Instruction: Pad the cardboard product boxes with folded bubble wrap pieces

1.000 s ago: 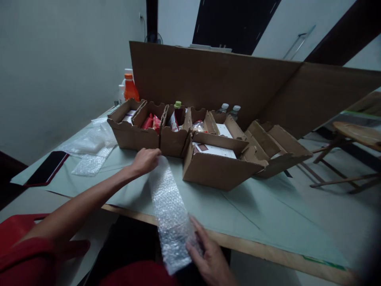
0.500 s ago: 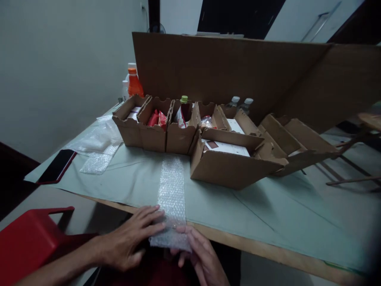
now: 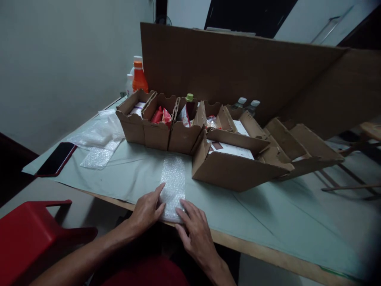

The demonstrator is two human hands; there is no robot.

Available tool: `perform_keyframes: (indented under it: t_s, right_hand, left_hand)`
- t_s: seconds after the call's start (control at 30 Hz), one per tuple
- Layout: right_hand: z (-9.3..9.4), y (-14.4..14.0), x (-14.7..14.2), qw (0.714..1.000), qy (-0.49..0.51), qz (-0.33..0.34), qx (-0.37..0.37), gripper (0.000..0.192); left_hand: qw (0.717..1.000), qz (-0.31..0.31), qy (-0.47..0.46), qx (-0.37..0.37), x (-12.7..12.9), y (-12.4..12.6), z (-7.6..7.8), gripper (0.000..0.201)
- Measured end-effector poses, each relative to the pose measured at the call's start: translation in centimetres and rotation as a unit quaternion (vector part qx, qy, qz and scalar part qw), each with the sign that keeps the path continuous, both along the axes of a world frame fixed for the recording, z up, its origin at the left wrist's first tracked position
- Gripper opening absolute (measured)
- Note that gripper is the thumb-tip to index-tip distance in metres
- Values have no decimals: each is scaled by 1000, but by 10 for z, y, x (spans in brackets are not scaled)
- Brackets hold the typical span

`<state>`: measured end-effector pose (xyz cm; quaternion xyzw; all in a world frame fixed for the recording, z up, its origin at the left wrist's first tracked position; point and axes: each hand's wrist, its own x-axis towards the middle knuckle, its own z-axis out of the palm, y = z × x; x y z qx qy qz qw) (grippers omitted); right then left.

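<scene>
A strip of clear bubble wrap (image 3: 172,174) lies flat on the cloth-covered table, running from under the cardboard boxes to the front edge. Its near end looks folded over on itself, close to the table edge. My left hand (image 3: 148,209) touches the strip's left side, index finger and thumb apart. On the other side, my right hand (image 3: 196,230) rests spread fingertips on the folded end, with the thumb near the table edge. Neither hand is closed around the wrap. What lies inside the fold, if anything, cannot be made out.
Open cardboard boxes (image 3: 232,167) with packets and white cartons stand behind the strip. More bubble wrap (image 3: 101,137) and a phone (image 3: 56,159) lie on the left. An orange bottle (image 3: 139,78) stands at the back. A red stool (image 3: 26,234) is at lower left.
Both hands have moved forward, bringing the near end of the bubble wrap from beyond the table edge onto the table. That end now lies flat, folded back. The view has shifted slightly.
</scene>
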<state>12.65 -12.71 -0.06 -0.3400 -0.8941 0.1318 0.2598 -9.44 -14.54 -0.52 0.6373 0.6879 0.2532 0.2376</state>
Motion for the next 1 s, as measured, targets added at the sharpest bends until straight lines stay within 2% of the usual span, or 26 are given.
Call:
perform_keyframes:
  t_s: [0.1,0.17,0.23,0.33,0.47,0.53,0.6,0.7,0.8,0.9,1.0]
  right_hand:
    - [-5,7,-9,999,-20,6,42,27]
    - [-5,11,-12,999,2,9,48,24]
    - [-1,16,-14,999,30,19,24,22]
    - [7,23,-15,999,52,1,-9,20]
    - [13,26,-14,995,47,-56,65,24]
    - [12,26,-15,995,19,-38,86,26]
    - [9,27,-17,996,-11,-12,85,26]
    - [8,34,-21,997,-20,3,79,25]
    - [13,39,-21,999,-9,16,29,19]
    - [18,39,-16,1000,0,9,-21,20]
    - [17,39,-15,1000,1,-22,11,30]
  left_hand:
    - [995,-4,9,100,-2,-15,1,60]
    - [985,-37,17,167,-5,-24,6,60]
    - [978,-87,27,190,-6,-30,11,52]
    - [983,-106,23,150,-8,-23,12,32]
    - [993,-55,35,98,-11,1,3,33]
    - [991,-42,67,107,-12,8,-1,36]
    - [985,-39,84,146,-13,7,-1,36]
    - [974,-89,70,197,-13,-4,4,38]
    - [975,-143,16,169,-16,-12,11,36]
    - [987,-112,-46,107,-20,-4,11,37]
    - [992,-73,-16,103,-24,15,6,37]
